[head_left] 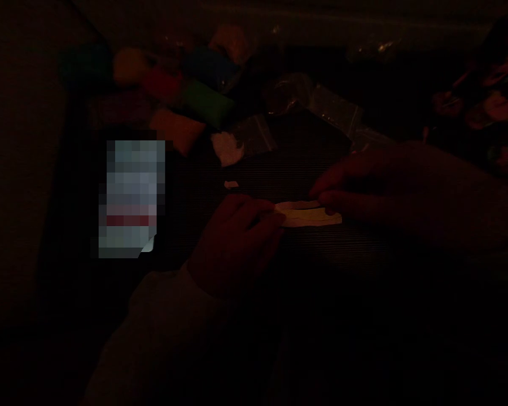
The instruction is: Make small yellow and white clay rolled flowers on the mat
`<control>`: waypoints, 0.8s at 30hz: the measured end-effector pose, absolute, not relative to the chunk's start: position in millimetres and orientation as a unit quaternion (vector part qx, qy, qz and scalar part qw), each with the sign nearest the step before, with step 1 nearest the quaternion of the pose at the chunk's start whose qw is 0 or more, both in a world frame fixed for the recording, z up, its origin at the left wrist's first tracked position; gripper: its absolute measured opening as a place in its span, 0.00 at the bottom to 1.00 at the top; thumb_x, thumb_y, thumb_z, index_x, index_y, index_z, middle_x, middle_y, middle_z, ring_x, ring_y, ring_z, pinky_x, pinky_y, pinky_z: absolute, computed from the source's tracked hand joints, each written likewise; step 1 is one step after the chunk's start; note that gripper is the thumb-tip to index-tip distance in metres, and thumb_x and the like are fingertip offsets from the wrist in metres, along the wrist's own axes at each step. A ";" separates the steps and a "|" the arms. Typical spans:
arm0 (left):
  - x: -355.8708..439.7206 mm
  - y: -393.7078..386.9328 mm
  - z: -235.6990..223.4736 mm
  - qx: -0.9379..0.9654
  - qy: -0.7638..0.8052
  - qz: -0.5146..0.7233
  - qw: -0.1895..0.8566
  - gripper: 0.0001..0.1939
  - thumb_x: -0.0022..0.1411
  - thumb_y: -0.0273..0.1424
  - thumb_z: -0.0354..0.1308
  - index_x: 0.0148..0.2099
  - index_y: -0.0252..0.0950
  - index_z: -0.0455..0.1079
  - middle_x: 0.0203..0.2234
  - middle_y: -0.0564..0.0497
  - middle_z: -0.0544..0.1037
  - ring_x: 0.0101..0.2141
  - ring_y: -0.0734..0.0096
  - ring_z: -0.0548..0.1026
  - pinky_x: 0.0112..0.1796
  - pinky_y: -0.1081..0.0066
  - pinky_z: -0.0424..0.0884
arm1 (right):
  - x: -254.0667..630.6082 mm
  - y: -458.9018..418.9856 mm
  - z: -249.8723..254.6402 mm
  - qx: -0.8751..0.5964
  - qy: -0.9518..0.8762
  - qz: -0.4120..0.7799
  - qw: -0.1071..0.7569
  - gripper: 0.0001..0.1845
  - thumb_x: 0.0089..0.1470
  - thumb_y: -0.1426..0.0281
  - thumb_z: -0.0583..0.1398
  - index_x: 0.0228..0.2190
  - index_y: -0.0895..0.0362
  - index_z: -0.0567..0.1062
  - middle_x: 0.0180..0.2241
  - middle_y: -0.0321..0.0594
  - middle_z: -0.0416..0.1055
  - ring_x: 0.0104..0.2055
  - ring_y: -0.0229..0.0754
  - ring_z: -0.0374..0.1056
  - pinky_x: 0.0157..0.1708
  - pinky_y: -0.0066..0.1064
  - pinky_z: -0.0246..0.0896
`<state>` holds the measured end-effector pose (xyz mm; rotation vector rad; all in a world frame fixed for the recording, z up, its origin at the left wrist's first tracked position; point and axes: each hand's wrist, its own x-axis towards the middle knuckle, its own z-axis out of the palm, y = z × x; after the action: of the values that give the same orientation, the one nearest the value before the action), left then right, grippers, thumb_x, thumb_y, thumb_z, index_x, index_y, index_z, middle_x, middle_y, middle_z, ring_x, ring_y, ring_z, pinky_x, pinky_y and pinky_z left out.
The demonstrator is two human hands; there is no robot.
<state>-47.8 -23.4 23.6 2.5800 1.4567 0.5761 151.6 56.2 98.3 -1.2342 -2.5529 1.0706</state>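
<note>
In dim light a flat pale-yellow strip lies on the dark table, perhaps soft clay. A thinner, duller strip runs along its far edge. My left hand has its fingers closed on the left end of the yellow strip. From the right, my right hand pinches with thumb and forefinger at the right end of the thin strip, close above the yellow one. A small pale scrap and a torn whitish lump lie beyond my left hand.
A lit, pixelated screen is at the left. Coloured packets, including a green one and an orange one, are heaped at the back left. Clear plastic bags lie behind the hands. Colourful small items sit far right.
</note>
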 end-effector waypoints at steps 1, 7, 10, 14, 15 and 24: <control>-48.2 -23.1 22.8 0.854 0.479 0.195 0.064 0.11 0.55 0.29 0.52 0.42 0.34 0.67 0.38 0.47 0.72 0.38 0.64 0.67 0.40 0.62 0.65 | 153.0 56.1 96.9 -0.409 -0.842 0.347 0.055 0.10 0.50 0.64 0.56 0.32 0.51 0.75 0.30 0.33 0.73 0.29 0.38 0.68 0.24 0.29 0.60; -48.8 -21.9 19.8 0.843 0.496 0.202 0.052 0.10 0.55 0.29 0.52 0.41 0.34 0.67 0.37 0.46 0.72 0.38 0.65 0.68 0.37 0.64 0.68 | 158.8 58.0 93.3 -0.403 -0.851 0.334 0.040 0.11 0.50 0.63 0.55 0.34 0.51 0.74 0.31 0.34 0.72 0.30 0.39 0.67 0.26 0.29 0.60; -49.5 -22.3 19.8 0.841 0.503 0.195 0.047 0.09 0.55 0.29 0.52 0.40 0.33 0.67 0.37 0.46 0.71 0.38 0.65 0.68 0.37 0.64 0.68 | 163.7 59.0 87.6 -0.402 -0.851 0.338 0.022 0.12 0.51 0.64 0.54 0.37 0.51 0.73 0.30 0.33 0.72 0.28 0.37 0.67 0.25 0.28 0.59; -50.3 -23.6 18.7 0.841 0.499 0.195 0.067 0.10 0.56 0.29 0.51 0.41 0.32 0.67 0.37 0.46 0.71 0.38 0.67 0.68 0.38 0.66 0.68 | 167.1 59.3 75.9 -0.392 -0.862 0.320 0.006 0.13 0.51 0.66 0.54 0.40 0.53 0.70 0.31 0.34 0.72 0.28 0.36 0.67 0.28 0.28 0.59; -50.2 -23.8 18.3 0.841 0.498 0.198 0.065 0.10 0.56 0.29 0.51 0.41 0.32 0.67 0.37 0.45 0.71 0.38 0.67 0.67 0.37 0.67 0.68 | 166.5 59.3 73.4 -0.381 -0.873 0.305 0.007 0.14 0.50 0.67 0.54 0.41 0.53 0.70 0.32 0.35 0.72 0.30 0.37 0.67 0.29 0.28 0.59; -49.7 -21.2 18.5 0.847 0.486 0.206 0.058 0.11 0.56 0.27 0.51 0.41 0.31 0.69 0.35 0.44 0.71 0.37 0.67 0.68 0.36 0.67 0.68 | 154.0 62.7 69.7 -0.286 -0.955 0.071 -0.047 0.14 0.54 0.69 0.50 0.38 0.52 0.73 0.30 0.39 0.68 0.30 0.39 0.62 0.31 0.31 0.50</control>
<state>-49.7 -21.2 18.5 2.5679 1.4737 0.6258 154.0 62.7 69.7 -0.9252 -3.0924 0.2289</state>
